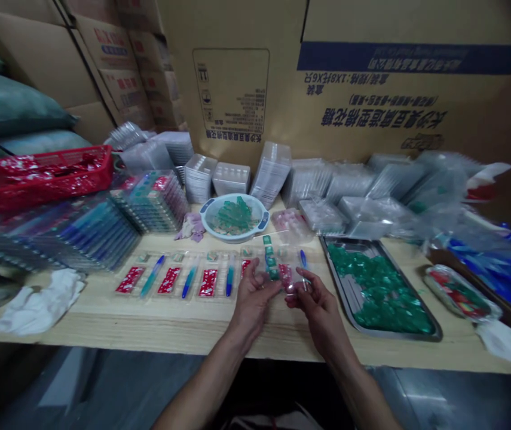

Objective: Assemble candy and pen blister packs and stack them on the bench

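Observation:
My left hand point(254, 295) and my right hand point(309, 297) meet over the wooden table point(178, 322), both closed on a clear plastic blister tray point(282, 266). The tray holds small green pieces, a red packet and a blue pen-like item. A row of filled clear trays point(183, 279) with red packets and blue or green sticks lies just left of my hands. To the right sits a metal tray point(347, 292) full of green pieces. A round pale bowl point(235, 218) of green pieces stands behind.
Stacks of filled trays point(103, 230) and a red basket point(40, 176) are on the left. Stacks of empty clear trays point(309, 179) line the back against big cardboard boxes point(354, 77). White cloths point(40, 301) lie at the left edge. A dish of red items point(459, 292) and blue packets point(501, 269) are on the right.

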Motion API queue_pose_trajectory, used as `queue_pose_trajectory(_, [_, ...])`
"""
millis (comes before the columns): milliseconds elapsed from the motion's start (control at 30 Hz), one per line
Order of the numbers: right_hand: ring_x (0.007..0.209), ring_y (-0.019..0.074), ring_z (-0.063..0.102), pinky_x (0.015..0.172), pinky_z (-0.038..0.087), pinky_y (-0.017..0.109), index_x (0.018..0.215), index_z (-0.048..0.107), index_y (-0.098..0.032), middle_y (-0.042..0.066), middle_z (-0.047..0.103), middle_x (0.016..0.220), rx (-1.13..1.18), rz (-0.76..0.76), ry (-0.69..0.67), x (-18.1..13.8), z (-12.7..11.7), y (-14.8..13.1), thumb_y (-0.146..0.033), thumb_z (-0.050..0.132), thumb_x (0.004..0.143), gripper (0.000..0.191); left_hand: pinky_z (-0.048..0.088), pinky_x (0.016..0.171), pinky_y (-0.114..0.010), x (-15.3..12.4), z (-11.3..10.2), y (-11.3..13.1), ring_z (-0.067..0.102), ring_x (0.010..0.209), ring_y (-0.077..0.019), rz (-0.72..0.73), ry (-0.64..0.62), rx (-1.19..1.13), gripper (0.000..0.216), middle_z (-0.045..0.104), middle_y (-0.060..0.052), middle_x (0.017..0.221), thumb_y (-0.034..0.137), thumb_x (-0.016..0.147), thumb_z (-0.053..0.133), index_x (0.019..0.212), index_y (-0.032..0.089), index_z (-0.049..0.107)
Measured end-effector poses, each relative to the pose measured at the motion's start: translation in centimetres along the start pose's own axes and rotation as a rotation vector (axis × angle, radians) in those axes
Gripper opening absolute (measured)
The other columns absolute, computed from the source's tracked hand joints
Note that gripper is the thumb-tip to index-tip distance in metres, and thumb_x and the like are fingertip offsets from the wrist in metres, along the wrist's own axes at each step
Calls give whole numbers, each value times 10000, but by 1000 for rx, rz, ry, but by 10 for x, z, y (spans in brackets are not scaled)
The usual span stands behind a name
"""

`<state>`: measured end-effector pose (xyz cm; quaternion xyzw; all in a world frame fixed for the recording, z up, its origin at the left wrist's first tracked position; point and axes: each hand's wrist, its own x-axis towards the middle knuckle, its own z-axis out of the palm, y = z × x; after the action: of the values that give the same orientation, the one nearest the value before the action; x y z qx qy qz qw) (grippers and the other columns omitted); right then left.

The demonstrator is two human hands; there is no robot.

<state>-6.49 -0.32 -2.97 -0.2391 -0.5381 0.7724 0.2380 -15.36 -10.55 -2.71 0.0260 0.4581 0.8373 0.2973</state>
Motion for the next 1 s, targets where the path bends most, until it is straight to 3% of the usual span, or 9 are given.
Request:
queue_pose_trajectory(167, [672, 160, 637, 633, 524, 274, 1175, 668, -198, 43, 727, 803, -85, 77, -1, -5, -13, 1, -528, 840, 708, 597, 486, 819, -322, -7, 2, -3, 656, 743, -143, -61, 21, 40, 1016, 659, 34, 847, 194, 505, 948, 1387, 210, 445])
queue_pose_trajectory(333, [624, 140, 585, 538, 474, 220, 1197, 654, -186, 22, 705, 762, -116, 166, 43, -1, -36, 5, -522, 890, 624, 705, 498, 854, -335, -13, -1, -14, 674, 853, -174, -152, -90, 78, 985, 696, -51, 1030, 249, 490, 967, 1359, 195, 506])
queue_pose_trajectory(433, [597, 144, 570, 482, 455, 213, 1187, 640, -189, 27, 695, 749, -80, 248, 69, 0, -44, 5, -493, 920, 565, 747, 512, 787, -321, -15, -5, -19, 662, 787, -161, -159, -157, 131, 978, 689, -54, 1030, 262, 479, 974, 1353, 199, 539])
queue_pose_trajectory(600, [685, 189, 647, 506, 517, 233, 1197, 675, -236, 62, 730, 858, -171, 359, 52, -1, -48, 6, -503, 912, 545, 743, 518, 661, -294, -17, -13, -18, 628, 661, -135, -174, -127, 155, 1186, 688, -68, 1024, 250, 454, 958, 1500, 203, 399])
queue_pose_trajectory(800, [908, 272, 714, 596, 597, 277, 1229, 687, -324, 71, 749, 1052, -196, 440, -14, 1, -46, 15, -529, 909, 536, 755, 527, 657, -304, -19, -28, -14, 644, 729, -169, -154, -208, 244, 969, 667, -99, 1111, 379, 530, 946, 1396, 226, 540])
queue_pose_trajectory(900, [839, 230, 699, 569, 585, 242, 1210, 703, -295, 75, 741, 1069, -152, 439, -11, 2, -35, 15, -482, 930, 520, 750, 538, 722, -338, -25, -39, -12, 637, 801, -184, -3, -87, 435, 803, 622, -126, 1208, 428, 735, 824, 1437, 225, 492])
queue_pose_trajectory(1000, [753, 174, 668, 557, 571, 208, 1184, 715, -270, 52, 737, 1015, -84, 421, 11, 3, -23, 11, -413, 941, 527, 710, 515, 915, -416, -25, -58, 6, 618, 1033, -258, 330, 41, 777, 539, 589, -154, 1279, 331, 921, 603, 1435, 211, 496])
